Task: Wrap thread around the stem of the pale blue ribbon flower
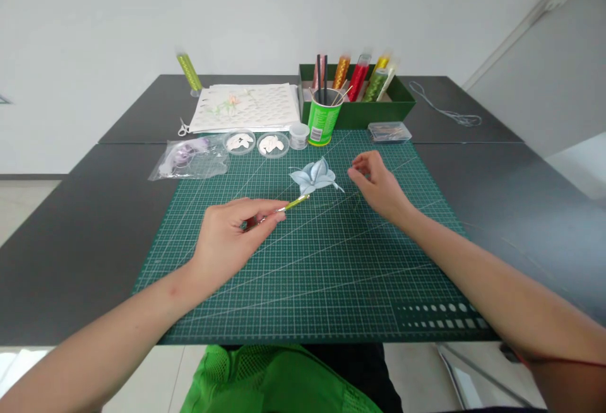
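My left hand (237, 227) is closed in a pinch on a thin stem (297, 203), its showing end wrapped in shiny yellow-green thread. Just beyond the stem's tip is a pale blue flower (312, 176) with pointed petals; I cannot tell whether the two are joined. To the right of the flower, my right hand (372, 179) is held with thumb and fingers together over the mat. Whatever is between those fingertips, perhaps fine thread, is too small to make out. Both hands are above the green cutting mat (312, 274).
Behind the flower stand a green can (324, 122) of sticks and a dark green box (402, 107) of thread spools. Round dishes (273, 145) with white pieces, a plastic bag (189, 159), small scissors (183, 127), printed sheets (246, 107) and a clear case (389, 132) lie around.
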Demonstrator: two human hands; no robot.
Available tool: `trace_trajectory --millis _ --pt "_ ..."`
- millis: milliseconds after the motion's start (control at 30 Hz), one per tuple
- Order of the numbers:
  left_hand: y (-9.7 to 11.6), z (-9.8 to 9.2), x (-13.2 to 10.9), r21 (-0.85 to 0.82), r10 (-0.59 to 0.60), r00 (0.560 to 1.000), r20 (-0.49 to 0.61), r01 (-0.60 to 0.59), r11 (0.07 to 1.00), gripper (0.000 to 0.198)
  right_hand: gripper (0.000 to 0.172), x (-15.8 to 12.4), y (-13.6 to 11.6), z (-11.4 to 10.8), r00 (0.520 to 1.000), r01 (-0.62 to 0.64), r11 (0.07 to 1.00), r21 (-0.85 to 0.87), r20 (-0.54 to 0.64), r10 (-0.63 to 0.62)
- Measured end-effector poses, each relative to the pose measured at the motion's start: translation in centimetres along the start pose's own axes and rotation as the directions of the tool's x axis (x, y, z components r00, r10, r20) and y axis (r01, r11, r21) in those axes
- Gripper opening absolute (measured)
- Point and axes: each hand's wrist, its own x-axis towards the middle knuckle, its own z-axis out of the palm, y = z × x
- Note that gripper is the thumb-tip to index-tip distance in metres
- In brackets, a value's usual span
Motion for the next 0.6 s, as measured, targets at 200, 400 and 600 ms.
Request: trace_trajectory --millis 200,400,600 --pt "0.2 0.4 -0.1 -0.064 -0.023 0.998 0.052 0.026 0.998 0.013 0.041 -3.5 -2.1 1.3 0.902 0.372 0.919 0.133 0.181 -0.392" --pt "0.1 0.7 -0.4 -0.071 0.003 0.998 0.056 0.001 0.997 0.014 0.063 -7.1 -4.7 2.9 0.721 0.194 0.848 0.494 0.514 -0.465" --pt "-0.1 0.9 -0.5 -0.059 0.051 0.998 0.037 -0.049 0.997 0.015 0.045 -7.9 -4.5 3.3 0.762 0.311 0.87 0.383 0.447 -0.469"
